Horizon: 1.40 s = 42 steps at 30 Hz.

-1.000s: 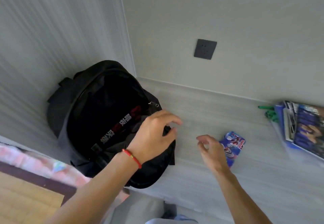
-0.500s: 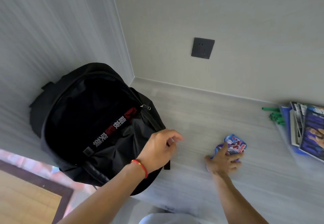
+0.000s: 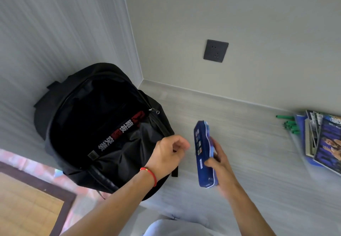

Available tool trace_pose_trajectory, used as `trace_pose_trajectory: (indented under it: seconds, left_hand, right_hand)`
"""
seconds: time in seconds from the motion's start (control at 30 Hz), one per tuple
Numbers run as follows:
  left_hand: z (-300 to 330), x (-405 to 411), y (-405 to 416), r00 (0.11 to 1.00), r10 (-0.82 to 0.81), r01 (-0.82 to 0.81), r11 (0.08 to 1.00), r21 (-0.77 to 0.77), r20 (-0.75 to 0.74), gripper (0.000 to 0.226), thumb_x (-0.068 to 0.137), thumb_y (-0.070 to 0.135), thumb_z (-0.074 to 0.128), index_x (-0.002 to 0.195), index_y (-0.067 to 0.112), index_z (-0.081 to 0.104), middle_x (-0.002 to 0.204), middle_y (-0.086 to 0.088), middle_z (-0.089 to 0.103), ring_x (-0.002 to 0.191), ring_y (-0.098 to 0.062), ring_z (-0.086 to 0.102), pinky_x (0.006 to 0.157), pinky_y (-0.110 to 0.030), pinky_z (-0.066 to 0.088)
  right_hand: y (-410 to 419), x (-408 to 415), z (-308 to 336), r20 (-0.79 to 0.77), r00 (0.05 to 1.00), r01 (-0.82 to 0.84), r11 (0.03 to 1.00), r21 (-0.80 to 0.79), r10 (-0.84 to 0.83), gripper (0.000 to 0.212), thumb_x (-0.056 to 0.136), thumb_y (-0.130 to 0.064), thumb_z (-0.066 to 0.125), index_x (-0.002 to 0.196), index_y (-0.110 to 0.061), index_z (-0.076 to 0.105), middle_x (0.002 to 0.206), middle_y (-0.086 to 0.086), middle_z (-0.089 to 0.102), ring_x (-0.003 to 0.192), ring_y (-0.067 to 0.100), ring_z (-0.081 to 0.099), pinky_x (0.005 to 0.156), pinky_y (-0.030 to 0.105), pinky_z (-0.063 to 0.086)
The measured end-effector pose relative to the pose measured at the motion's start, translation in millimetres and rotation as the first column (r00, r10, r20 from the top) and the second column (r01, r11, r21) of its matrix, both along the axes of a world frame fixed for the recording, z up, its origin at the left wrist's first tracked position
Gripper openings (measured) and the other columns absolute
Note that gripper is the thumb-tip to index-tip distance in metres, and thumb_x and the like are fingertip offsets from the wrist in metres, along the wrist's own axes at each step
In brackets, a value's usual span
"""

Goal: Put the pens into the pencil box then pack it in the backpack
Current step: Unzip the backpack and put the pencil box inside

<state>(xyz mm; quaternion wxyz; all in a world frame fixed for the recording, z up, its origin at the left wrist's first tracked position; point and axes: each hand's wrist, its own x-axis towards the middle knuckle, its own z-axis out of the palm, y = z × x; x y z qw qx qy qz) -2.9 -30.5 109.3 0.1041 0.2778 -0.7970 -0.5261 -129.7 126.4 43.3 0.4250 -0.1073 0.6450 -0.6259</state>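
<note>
**PACKING STEP: PENCIL BOX TO BACKPACK**

Right hand: grip wrapped round the pencil box, thumb on the printed blue face, fingers behind. Box held clear of the desk, on edge, long axis running near to far, just right of the bag's rim. Appears closed; zip not legible, contents hidden.

Left hand: grip curled at the right-hand rim of the backpack, apparently pinching the black fabric there; exact contact blurred, so not certain. Red cord on the wrist.

Backpack: black, on the desk in the far-left corner against the wall, main compartment unzipped and gaping, strap with printed characters crossing the mouth.

Step in hand, as judged: pens stage complete, transfer of box to bag under way.

Next move calls for: carry the box left over the rim, tip the far end down into the dark opening, keep the mouth held wide, avoid snagging on the inner strap.

Surroundings: pale wood-grain desk. Green pens and stacked magazines at far right. Dark wall socket on the far wall. Wood floor lower left.
</note>
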Motion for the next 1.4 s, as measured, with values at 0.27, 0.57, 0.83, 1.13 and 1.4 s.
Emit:
trace_pose_trajectory:
  seconds: [0.27,0.57,0.83,1.13,1.4]
  left_hand:
    - [22,21,-10,0.96,0.259,-0.174,0.845,0.506,-0.102,0.031,0.087,0.026,0.072,0.115,0.022,0.059,0.102,-0.006,0.074,0.089,-0.024,0.074,0.064,-0.038,0.061]
    - [3,91,-94,0.784,0.621,-0.597,0.737,-0.316,-0.032,0.027,0.089,0.018,0.061,0.116,0.016,0.066,0.11,-0.003,0.07,0.105,-0.019,0.063,0.095,-0.031,0.05]
    - [-24,95,-117,0.646,0.628,-0.217,0.696,-0.684,0.434,0.046,0.096,0.046,0.036,0.126,0.018,0.057,0.152,-0.009,0.035,0.137,-0.033,0.03,0.108,-0.05,0.029]
    - [-27,112,-80,0.696,0.589,-0.089,0.639,-0.764,0.412,0.058,0.1,0.048,0.017,0.131,0.014,0.053,0.144,-0.009,0.047,0.133,-0.028,0.038,0.107,-0.04,0.036]
    - [-26,113,-78,0.698,0.589,-0.088,0.635,-0.768,0.407,0.067,0.097,0.053,0.011,0.129,0.012,0.054,0.14,-0.011,0.048,0.131,-0.027,0.038,0.107,-0.04,0.037]
  right_hand:
    - [-24,16,73,-0.14,0.93,-0.357,0.925,-0.128,0.34,0.055,0.078,-0.013,0.06,0.13,-0.03,0.061,0.117,0.008,0.074,0.101,0.029,0.073,0.076,0.036,0.06]
    - [-94,36,116,-0.712,0.456,-0.354,0.843,0.406,0.534,0.041,0.083,-0.041,0.067,0.122,-0.04,0.055,0.088,-0.02,0.076,0.077,0.002,0.071,0.07,0.028,0.057]
    - [-154,54,157,-0.83,0.206,-0.347,0.832,0.433,0.518,0.048,0.082,-0.029,0.064,0.125,-0.046,0.053,0.098,-0.02,0.075,0.09,0.016,0.07,0.077,0.035,0.058]
    - [-229,96,150,-0.845,-0.013,-0.353,0.788,0.504,0.534,0.04,0.085,-0.021,0.07,0.12,-0.041,0.064,0.1,-0.004,0.076,0.092,0.031,0.07,0.072,0.036,0.056]
    - [-274,114,117,-0.87,-0.316,-0.33,0.815,0.475,0.379,0.043,0.074,-0.005,0.073,0.104,-0.036,0.077,0.093,-0.004,0.076,0.099,0.024,0.066,0.1,0.034,0.038]
